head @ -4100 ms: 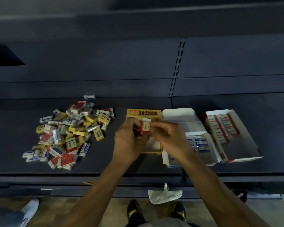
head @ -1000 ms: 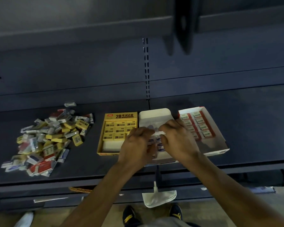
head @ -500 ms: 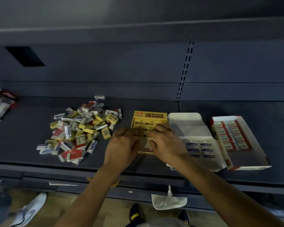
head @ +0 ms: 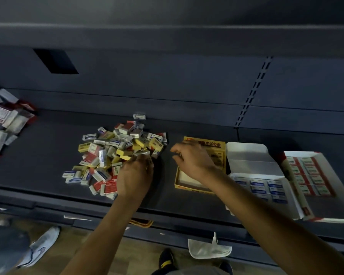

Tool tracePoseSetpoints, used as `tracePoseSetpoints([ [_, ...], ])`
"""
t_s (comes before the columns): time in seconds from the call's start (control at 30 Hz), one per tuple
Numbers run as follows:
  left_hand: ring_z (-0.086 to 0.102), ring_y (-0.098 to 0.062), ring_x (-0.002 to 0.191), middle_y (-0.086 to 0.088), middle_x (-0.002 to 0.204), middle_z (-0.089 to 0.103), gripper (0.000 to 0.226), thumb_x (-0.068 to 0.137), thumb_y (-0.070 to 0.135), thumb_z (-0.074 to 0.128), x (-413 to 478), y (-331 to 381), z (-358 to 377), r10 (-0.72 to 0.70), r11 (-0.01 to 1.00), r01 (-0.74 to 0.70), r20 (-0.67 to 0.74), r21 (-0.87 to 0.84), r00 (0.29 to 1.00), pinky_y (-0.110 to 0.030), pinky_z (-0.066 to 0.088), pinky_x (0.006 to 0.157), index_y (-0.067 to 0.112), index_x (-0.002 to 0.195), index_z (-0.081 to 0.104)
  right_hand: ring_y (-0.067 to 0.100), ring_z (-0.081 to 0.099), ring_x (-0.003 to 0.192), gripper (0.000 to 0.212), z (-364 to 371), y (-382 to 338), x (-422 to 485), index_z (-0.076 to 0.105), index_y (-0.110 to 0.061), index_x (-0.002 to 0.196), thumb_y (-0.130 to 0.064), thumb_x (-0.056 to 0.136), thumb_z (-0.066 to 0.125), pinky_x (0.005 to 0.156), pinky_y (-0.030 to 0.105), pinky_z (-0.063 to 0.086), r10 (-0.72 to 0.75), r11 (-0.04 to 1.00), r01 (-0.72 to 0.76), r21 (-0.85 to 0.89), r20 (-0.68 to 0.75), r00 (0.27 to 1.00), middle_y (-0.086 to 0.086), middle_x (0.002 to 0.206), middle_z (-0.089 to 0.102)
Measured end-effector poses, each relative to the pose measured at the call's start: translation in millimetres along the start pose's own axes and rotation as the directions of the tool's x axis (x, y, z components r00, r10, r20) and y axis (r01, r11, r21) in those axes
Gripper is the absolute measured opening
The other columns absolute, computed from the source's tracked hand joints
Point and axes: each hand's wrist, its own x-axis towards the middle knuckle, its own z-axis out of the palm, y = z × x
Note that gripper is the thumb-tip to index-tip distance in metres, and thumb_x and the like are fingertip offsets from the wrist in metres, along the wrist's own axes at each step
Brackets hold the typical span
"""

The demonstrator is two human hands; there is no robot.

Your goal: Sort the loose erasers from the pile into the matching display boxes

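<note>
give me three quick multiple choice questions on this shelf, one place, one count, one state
1. The loose eraser pile lies where from the yellow box? A left B right C inside
2. How many open display boxes sit right of the pile? A two B three C five
3. The yellow box is: A closed B partly filled C empty
Answers: 1 A, the pile sits to its left. 2 B, yellow box, white box and red-trimmed box. 3 B, erasers at its far end, near end bare.
</note>
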Motion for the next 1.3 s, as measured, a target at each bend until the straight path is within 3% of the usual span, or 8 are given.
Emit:
tracePoseSetpoints([
  [0.13, 0.066, -0.017, 0.079, 0.000, 0.089, 0.068, 0.033, 0.093, 0.047, 0.047, 2, 2, 2, -0.037, 0.989, 0.028, 0.062, 0.144, 0.997, -0.023, 0.043, 0.058, 0.019, 0.103, 0.059, 0.020, 0.054, 0.109, 0.032, 4, -11, 21, 0.059, -0.017, 0.122, -0.010, 0.091, 0.053, 0.087, 0.030, 0.041, -0.023, 0.998, 0.024, 0.065, -0.015, 1.000, 0.004, 0.117, 0.062],
  [0.27, 0.064, -0.017, 0.088, 0.000, 0.097, 0.068, 0.032, 0.092, 0.046, 0.050, 4, 1, 6, -0.045, 0.982, 0.025, 0.101, 0.190, 0.994, -0.025, 0.046, 0.065, 0.019, 0.107, 0.057, 0.021, 0.043, 0.113, 0.053, 7, -13, 39, 0.057, -0.029, 0.126, 0.005, 0.087, 0.047, 0.089, 0.032, 0.041, -0.097, 0.995, 0.100, -0.031, 0.073, 0.993, 0.000, 0.124, 0.051],
  [0.53, 0.058, -0.018, 0.103, 0.001, 0.109, 0.065, 0.038, 0.088, 0.040, 0.054, 3, -5, -1, 0.019, 0.998, -0.027, 0.124, 0.065, 0.992, -0.025, 0.045, 0.078, 0.027, 0.123, 0.055, 0.022, 0.045, 0.112, 0.058, 11, -14, 54, 0.048, -0.031, 0.131, 0.004, 0.085, 0.049, 0.086, 0.038, 0.046, -0.175, 0.969, 0.198, -0.150, 0.156, 0.972, -0.001, 0.122, 0.045],
  [0.7, 0.059, -0.018, 0.102, 0.002, 0.108, 0.065, 0.040, 0.083, 0.051, 0.060, 2, -2, -3, -0.009, 1.000, 0.005, 0.128, 0.029, 0.992, -0.027, 0.045, 0.077, 0.025, 0.113, 0.056, 0.019, 0.048, 0.102, 0.061, 16, -17, 53, 0.045, -0.034, 0.131, 0.003, 0.083, 0.054, 0.074, 0.038, 0.049, -0.230, 0.946, 0.262, -0.189, 0.175, 0.957, -0.002, 0.109, 0.047],
  [0.83, 0.060, -0.019, 0.098, 0.000, 0.104, 0.067, 0.032, 0.087, 0.039, 0.059, 3, 0, -2, -0.034, 0.999, 0.035, 0.116, -0.004, 0.993, -0.028, 0.046, 0.075, 0.022, 0.114, 0.055, 0.019, 0.049, 0.110, 0.061, 13, -16, 53, 0.043, -0.035, 0.132, 0.000, 0.084, 0.056, 0.072, 0.028, 0.043, -0.215, 0.953, 0.253, -0.165, 0.217, 0.952, -0.001, 0.121, 0.053],
  [1.03, 0.061, -0.021, 0.095, -0.002, 0.100, 0.067, 0.032, 0.086, 0.020, 0.056, 0, -2, -1, -0.021, 0.997, 0.026, 0.064, -0.068, 0.998, -0.024, 0.043, 0.070, 0.023, 0.118, 0.056, 0.022, 0.047, 0.111, 0.054, 15, -16, 48, 0.044, -0.015, 0.124, -0.041, 0.082, 0.066, 0.079, 0.029, 0.043, -0.162, 0.927, 0.212, -0.308, 0.179, 0.970, 0.005, 0.122, 0.044],
  [1.17, 0.065, -0.026, 0.085, -0.007, 0.092, 0.070, 0.035, 0.081, 0.009, 0.060, -1, -1, -2, 0.009, 0.994, -0.007, 0.017, -0.114, 1.000, -0.027, 0.047, 0.065, 0.015, 0.116, 0.062, 0.018, 0.049, 0.103, 0.024, 11, -15, 40, 0.051, -0.020, 0.101, -0.033, 0.085, 0.063, 0.072, 0.027, 0.037, -0.166, 0.959, 0.201, -0.200, 0.182, 0.969, -0.001, 0.111, 0.051],
  [1.3, 0.067, -0.024, 0.067, -0.005, 0.075, 0.070, 0.038, 0.070, -0.004, 0.066, -1, 1, 0, 0.075, 0.983, -0.082, -0.049, -0.164, 0.996, -0.022, 0.044, 0.057, 0.012, 0.104, 0.068, 0.016, 0.050, 0.104, 0.030, 8, -15, 34, 0.052, -0.020, 0.108, -0.029, 0.083, 0.067, 0.075, 0.025, 0.037, -0.113, 0.988, 0.126, -0.088, 0.137, 0.984, -0.002, 0.114, 0.055],
])
